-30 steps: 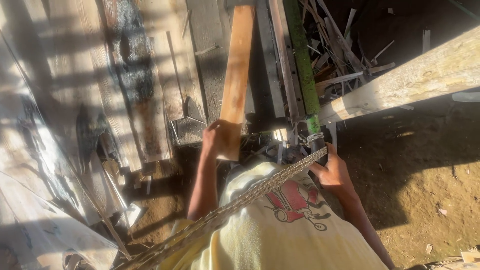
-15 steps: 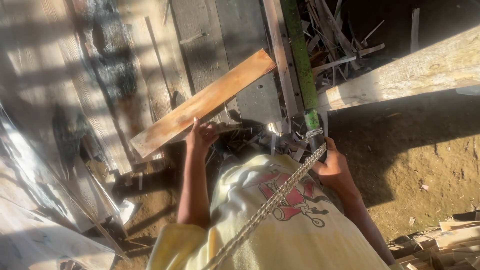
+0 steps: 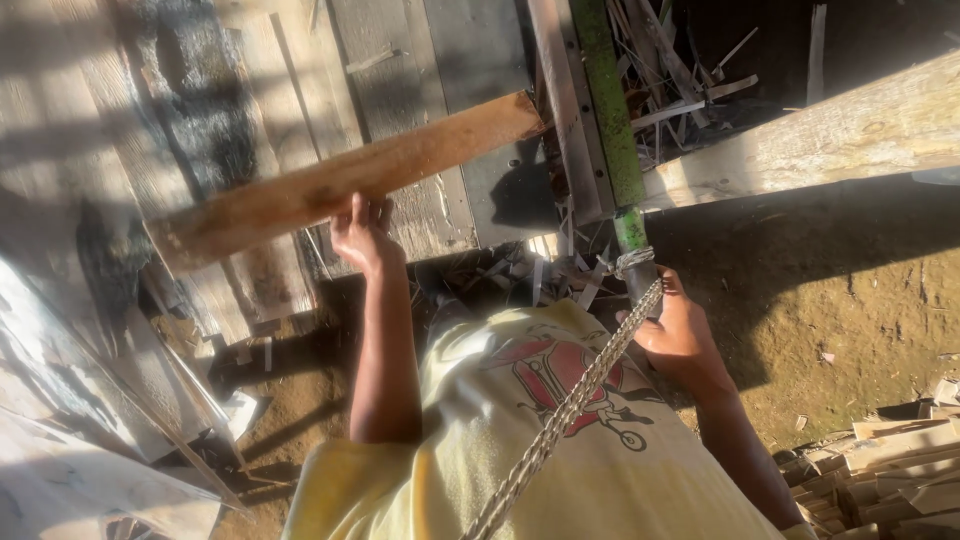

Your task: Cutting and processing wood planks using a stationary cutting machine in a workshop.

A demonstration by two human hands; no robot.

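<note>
Fingers of the left hand (image 3: 360, 235) clamped a tilted wooden board (image 3: 350, 180) above grey planks (image 3: 440, 120); the right hand (image 3: 680, 335) closed round a green lever (image 3: 610, 130), a twisted rope (image 3: 570, 410) crossing the yellow shirt (image 3: 540, 440).

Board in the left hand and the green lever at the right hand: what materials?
Board: looks like raw sawn wood, orange-brown, visible grain, unfinished. Green lever: probably metal, painted green with worn patches; straight narrow bar. Rope tied to it: twisted fibre, pale.
</note>
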